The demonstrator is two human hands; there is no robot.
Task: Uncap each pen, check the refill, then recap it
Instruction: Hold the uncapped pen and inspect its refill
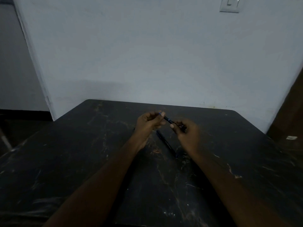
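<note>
Both my hands hold one dark pen [168, 119] above the far middle of the black table [82, 161]. My left hand [150, 122] pinches the end with a small blue tip, and my right hand [186, 131] grips the other end. The pen slants down to the right between them. The dim light hides whether its cap is on or off. A second dark pen [165, 143] lies on the table below my hands, slanting toward the near right.
The table is black and scratched, pushed against a pale wall [147, 54]. A light switch [229, 4] sits high on the wall at right. A dark wooden edge [290, 112] stands at the far right, with a small white object [291, 137] beside it.
</note>
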